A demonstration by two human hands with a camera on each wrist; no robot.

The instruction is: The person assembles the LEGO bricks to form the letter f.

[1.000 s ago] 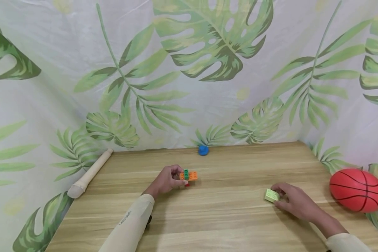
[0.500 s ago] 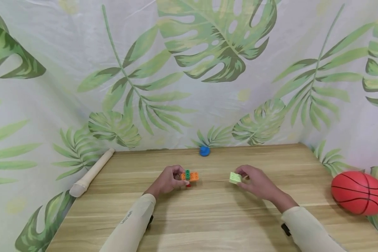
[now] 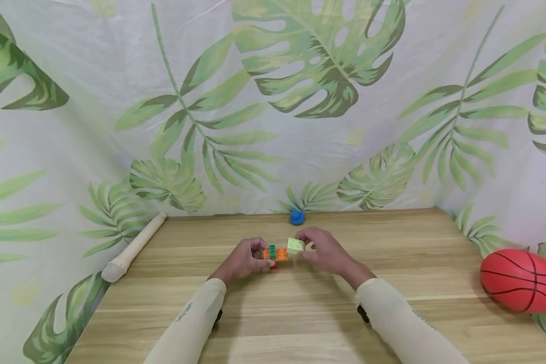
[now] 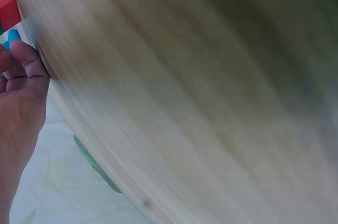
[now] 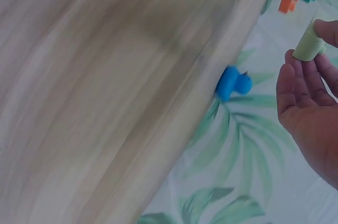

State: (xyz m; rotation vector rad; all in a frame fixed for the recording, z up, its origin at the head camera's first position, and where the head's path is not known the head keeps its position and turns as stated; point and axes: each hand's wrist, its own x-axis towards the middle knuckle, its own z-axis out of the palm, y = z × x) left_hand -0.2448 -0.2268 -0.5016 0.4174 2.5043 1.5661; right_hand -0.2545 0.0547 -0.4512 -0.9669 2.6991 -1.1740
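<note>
My left hand [image 3: 244,259] pinches a small stack of toy building bricks near the middle of the table. An orange brick [image 3: 281,254] lies crosswise in it, with a green brick [image 3: 272,251] on top and a red brick [image 3: 273,267] below. Between the thumb and fingers of my right hand [image 3: 325,251] is a light green brick [image 3: 295,246], studs up, close to the right end of the orange one. In the right wrist view a small gap shows between the light green brick [image 5: 307,45] and the stack. The left wrist view catches only the red brick's corner [image 4: 8,9].
A blue toy duck [image 3: 297,218] sits at the table's back edge, behind the hands. A pale wooden stick with a thick end [image 3: 134,247] lies along the left edge. At the right edge rests a red basketball [image 3: 521,281]. Leaf-patterned cloth [image 3: 255,151] hangs behind the wooden table [image 3: 300,323].
My right hand has carried the light green brick leftward and away from me, from the right side of the table up to the stack. The left hand has stayed in place, holding the stack.
</note>
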